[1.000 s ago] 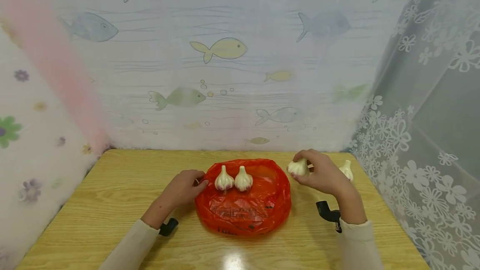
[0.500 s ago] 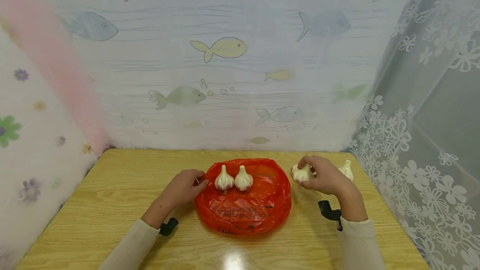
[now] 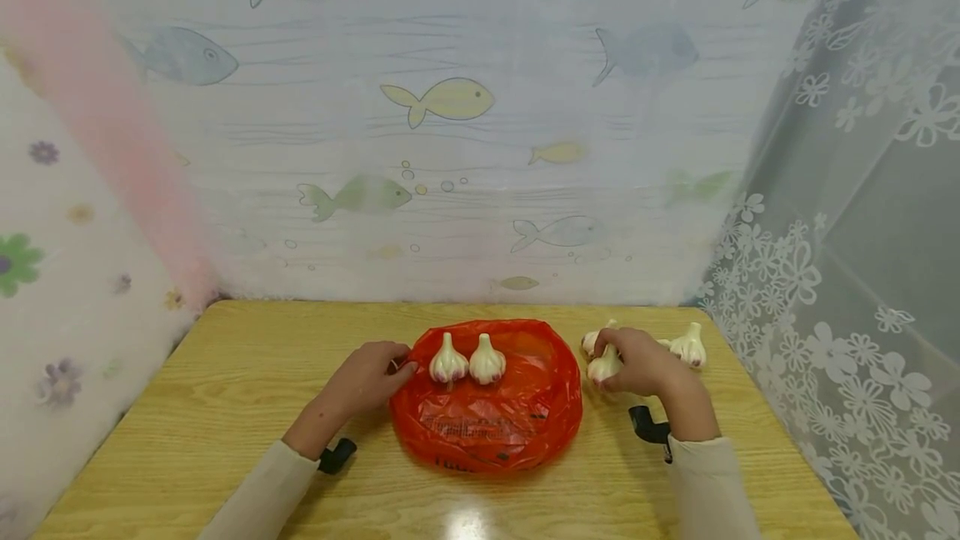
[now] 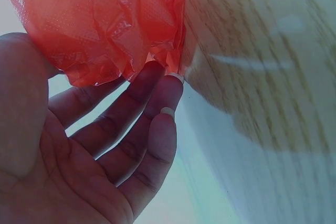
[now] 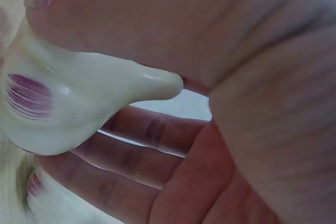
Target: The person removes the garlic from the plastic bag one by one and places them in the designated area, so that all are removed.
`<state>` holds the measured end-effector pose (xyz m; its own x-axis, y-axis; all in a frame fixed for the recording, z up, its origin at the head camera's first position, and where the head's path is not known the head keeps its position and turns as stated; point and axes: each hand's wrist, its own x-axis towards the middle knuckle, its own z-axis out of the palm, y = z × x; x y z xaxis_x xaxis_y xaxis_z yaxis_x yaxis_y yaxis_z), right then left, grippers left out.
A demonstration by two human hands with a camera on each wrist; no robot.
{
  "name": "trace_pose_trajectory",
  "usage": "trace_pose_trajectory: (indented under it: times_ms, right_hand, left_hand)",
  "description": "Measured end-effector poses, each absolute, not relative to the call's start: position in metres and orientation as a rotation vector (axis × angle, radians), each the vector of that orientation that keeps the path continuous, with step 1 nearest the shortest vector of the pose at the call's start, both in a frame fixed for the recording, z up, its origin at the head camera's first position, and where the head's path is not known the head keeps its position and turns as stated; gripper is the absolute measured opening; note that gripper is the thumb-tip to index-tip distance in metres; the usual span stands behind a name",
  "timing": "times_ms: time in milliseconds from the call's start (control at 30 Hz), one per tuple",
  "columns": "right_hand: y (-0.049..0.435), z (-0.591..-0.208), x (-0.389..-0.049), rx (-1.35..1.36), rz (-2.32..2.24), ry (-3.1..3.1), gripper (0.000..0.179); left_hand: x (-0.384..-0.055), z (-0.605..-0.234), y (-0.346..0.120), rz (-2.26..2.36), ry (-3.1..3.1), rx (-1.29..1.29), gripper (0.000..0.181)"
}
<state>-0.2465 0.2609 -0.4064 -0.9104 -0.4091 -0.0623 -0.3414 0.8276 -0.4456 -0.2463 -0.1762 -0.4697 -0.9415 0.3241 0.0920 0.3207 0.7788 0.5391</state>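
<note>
Clearly, the right hand (image 3: pixel 641 361) pinches smooth, bulbous garlic (image 5: pixel 63 95) — the left hand (image 3: pixel 367 373), crinkled plastic (image 4: pixel 105 30).

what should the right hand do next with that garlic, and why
Probably lift the held garlic bulb over the right edge of the red bag and lower it in. The right hand grips it just outside that edge, the two garlic bulbs inside leave room on the right, and the left hand holds the left edge.
</note>
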Motion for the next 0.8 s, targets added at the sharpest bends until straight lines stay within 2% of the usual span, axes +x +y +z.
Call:
trace_pose_trajectory:
  times_ms: [800]
  right_hand:
    - [0.2634,-0.4135,-0.2486,-0.575,-0.57,2.857,0.038]
  left_hand:
    - [-0.2454,-0.4671,-0.1755,0.902,2.947,0.535,0.009]
